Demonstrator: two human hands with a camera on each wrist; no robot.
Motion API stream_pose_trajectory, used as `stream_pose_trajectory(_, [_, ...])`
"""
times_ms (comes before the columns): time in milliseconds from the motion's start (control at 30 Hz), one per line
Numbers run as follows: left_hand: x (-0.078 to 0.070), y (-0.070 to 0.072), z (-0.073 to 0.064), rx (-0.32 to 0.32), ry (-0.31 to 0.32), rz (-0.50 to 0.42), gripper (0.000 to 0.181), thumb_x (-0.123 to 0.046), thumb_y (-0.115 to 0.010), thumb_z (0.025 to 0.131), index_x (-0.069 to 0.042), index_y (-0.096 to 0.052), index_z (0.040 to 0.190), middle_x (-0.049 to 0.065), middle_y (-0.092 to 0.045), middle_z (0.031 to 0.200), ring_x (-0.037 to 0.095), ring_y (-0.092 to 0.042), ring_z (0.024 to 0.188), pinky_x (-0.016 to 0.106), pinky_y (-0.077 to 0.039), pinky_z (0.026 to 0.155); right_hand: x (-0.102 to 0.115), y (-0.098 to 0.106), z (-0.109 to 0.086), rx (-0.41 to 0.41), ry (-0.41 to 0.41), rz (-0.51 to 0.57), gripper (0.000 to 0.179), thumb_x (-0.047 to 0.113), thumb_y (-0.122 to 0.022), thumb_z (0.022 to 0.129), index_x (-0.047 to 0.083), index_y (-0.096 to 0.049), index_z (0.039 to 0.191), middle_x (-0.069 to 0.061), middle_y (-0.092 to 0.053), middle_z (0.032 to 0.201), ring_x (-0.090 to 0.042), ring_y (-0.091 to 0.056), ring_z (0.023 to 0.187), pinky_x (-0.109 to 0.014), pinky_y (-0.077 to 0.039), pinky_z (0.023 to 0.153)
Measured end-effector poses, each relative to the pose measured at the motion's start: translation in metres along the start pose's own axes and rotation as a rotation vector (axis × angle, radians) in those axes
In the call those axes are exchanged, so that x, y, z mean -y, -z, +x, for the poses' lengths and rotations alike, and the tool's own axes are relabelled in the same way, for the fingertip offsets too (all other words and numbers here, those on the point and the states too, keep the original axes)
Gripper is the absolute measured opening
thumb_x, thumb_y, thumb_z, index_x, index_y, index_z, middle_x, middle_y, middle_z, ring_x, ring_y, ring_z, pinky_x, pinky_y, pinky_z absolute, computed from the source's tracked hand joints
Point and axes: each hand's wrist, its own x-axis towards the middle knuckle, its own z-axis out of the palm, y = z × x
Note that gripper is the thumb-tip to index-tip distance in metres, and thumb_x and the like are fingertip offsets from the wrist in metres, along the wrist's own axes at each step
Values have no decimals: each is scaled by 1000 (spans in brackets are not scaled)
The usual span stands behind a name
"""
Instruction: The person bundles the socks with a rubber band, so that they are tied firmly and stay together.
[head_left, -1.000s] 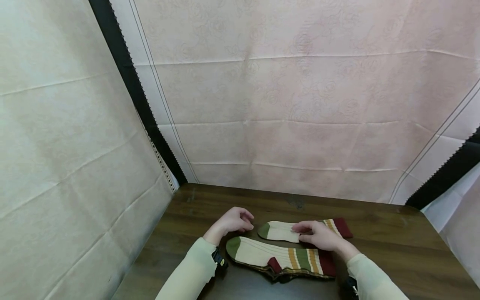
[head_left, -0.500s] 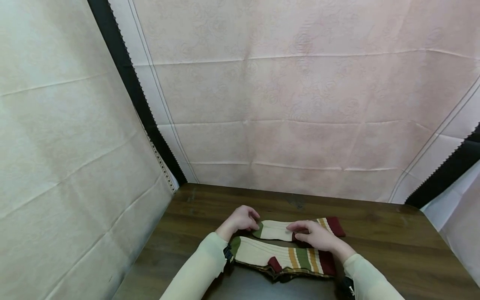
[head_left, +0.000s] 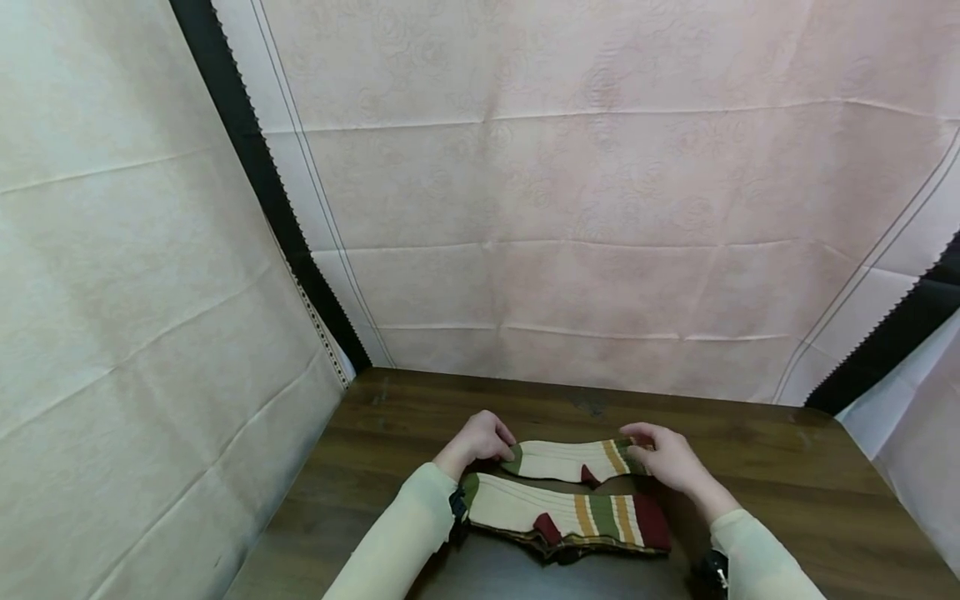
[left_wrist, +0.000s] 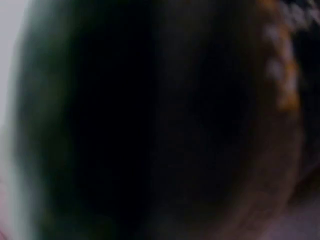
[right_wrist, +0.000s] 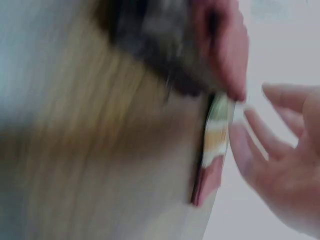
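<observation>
Two cream ribbed socks with green toes, yellow and green stripes and dark red heels lie flat, one behind the other. At the far sock's [head_left: 558, 460] green toe, my left hand [head_left: 482, 437] has its bent fingertips touching the fabric; whether they pinch it is unclear. My right hand [head_left: 671, 458] is at the far sock's cuff end, hiding most of the cuff in the head view. In the right wrist view, its fingers [right_wrist: 272, 135] are spread beside the striped cuff. The near sock [head_left: 547, 504] lies on top of dark patterned fabric. The left wrist view is dark and blurred.
The brown wooden table [head_left: 390, 450] runs back to a pale cloth wall [head_left: 585, 275]. Another cloth wall [head_left: 150, 375] stands along the left side. A dark grey surface [head_left: 570, 579] lies in front of the near sock.
My left hand has moved right to the far sock's toe. The far sock slid slightly left, and my right hand then shifted from its middle to the cuff end.
</observation>
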Motion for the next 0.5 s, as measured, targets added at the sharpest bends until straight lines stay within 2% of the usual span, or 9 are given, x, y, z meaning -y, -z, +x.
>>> stream_pose_trajectory(133, [2,-1,-1,-7,-15,36,12,0,-89,81,-3,-84,91,-1,-73,80,10,-64,61,26,-54,63,-10,7,-6,-60,-79,-79,37,6,-72,100,-5,-67,135,-26,-70,124,-44,-66,112,-60,-54,90])
stream_pose_trajectory(333, [2,-2,-2,-14,-29,31,7,0,-83,85,-2,-82,91,0,-70,78,12,-62,60,27,-54,62,-16,11,-8,-36,-185,-181,49,13,-74,99,-8,-61,141,-41,-53,138,-65,-45,128,-74,-42,100])
stream_pose_trajectory(400, [1,-2,-3,-8,-36,8,7,0,-82,86,-1,-80,92,0,-68,78,13,-61,59,28,-53,60,-18,13,-8,-41,-214,-185,47,14,-76,98,-9,-63,137,-41,-54,136,-64,-46,126,-74,-42,100])
stream_pose_trajectory(500, [0,-3,-4,-3,-40,-21,7,-1,-81,88,-1,-78,94,1,-66,81,14,-59,60,29,-53,59,-20,15,-9,-53,-236,-154,36,12,-79,95,-9,-68,123,-34,-62,123,-53,-57,112,-66,-49,94])
